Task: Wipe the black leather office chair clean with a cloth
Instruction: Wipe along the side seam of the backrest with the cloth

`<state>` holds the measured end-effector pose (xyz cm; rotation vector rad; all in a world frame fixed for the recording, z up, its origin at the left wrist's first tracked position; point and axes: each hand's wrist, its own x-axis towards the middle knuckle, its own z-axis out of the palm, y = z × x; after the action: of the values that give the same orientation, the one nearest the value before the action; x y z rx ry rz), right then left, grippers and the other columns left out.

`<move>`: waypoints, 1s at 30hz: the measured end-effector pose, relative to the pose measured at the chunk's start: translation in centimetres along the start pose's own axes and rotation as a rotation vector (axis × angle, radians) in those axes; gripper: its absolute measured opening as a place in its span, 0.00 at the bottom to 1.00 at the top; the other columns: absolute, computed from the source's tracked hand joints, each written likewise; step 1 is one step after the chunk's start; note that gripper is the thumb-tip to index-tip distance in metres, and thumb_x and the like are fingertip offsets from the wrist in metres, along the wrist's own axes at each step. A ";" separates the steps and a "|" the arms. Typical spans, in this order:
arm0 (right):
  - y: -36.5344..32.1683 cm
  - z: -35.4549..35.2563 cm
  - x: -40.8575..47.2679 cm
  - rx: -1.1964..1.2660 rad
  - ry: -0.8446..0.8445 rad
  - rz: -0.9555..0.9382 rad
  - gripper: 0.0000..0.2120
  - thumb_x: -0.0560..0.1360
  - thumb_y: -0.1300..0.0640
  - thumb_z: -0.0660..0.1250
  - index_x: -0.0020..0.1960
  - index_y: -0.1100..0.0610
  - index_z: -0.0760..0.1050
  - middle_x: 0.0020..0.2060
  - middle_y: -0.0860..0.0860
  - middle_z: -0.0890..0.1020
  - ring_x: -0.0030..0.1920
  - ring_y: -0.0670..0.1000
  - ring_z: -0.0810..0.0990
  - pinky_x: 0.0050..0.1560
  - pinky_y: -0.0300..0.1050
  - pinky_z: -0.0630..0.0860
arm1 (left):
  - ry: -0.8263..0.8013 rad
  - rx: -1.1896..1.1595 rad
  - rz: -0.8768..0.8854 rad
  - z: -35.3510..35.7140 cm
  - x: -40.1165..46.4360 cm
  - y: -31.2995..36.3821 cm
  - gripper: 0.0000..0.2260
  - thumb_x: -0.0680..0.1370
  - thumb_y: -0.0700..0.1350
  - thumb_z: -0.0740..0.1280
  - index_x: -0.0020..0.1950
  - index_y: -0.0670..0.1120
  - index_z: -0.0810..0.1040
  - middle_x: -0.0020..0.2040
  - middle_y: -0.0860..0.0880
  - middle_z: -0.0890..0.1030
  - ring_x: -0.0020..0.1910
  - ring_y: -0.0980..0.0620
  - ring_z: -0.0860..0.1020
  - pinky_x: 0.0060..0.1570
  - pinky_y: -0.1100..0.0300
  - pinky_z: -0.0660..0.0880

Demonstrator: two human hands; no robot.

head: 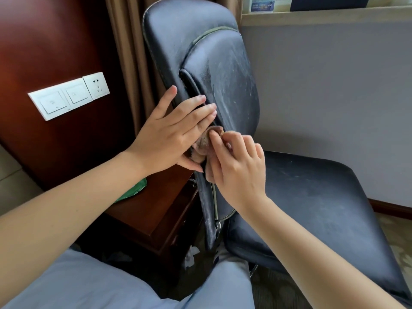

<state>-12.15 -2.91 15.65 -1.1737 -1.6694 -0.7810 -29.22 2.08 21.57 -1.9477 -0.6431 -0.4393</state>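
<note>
Cloth (204, 144), brownish, fuzzy, bunched, was pinched in right hand (239, 168) fingers against dusty black leather chair (223, 70) backrest edge; left hand (169, 134) lay flat, fingers extended, beside it.

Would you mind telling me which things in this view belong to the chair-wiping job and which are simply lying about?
Part of the job:
black leather office chair
brownish bunched cloth
left hand, laid flat on the backrest edge
right hand, fingers pinching the cloth

Just lying about:
white wall switches and socket
dark red wooden side table
green item on it
</note>
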 end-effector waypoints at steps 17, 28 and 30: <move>1.4 0.4 -2.1 -0.065 0.003 -0.025 0.13 0.75 0.58 0.63 0.57 0.58 0.80 0.45 0.53 0.80 0.44 0.52 0.69 0.40 0.45 0.64 | -0.156 0.040 0.003 -0.2 -0.6 0.5 0.52 0.63 0.73 0.66 0.74 0.37 0.63 0.73 0.43 0.65 0.72 0.42 0.61 0.71 0.37 0.41; 1.5 0.4 -4.6 -0.079 -0.058 -0.018 0.13 0.75 0.57 0.63 0.57 0.58 0.80 0.45 0.53 0.80 0.42 0.52 0.68 0.39 0.45 0.62 | -0.220 0.106 -0.038 -0.4 -0.6 1.3 0.54 0.61 0.73 0.67 0.74 0.37 0.61 0.74 0.42 0.64 0.73 0.42 0.60 0.70 0.34 0.43; 1.1 0.2 -2.8 -0.071 -0.018 -0.003 0.13 0.74 0.58 0.64 0.56 0.58 0.80 0.45 0.53 0.80 0.43 0.52 0.68 0.39 0.45 0.62 | -0.232 0.098 -0.048 -0.5 -0.6 1.5 0.54 0.62 0.74 0.66 0.75 0.37 0.60 0.75 0.42 0.63 0.73 0.42 0.59 0.70 0.34 0.42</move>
<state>-10.85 -3.32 13.00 -1.2306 -1.6701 -0.8402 -28.80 0.96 20.37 -1.9085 -0.8451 -0.2077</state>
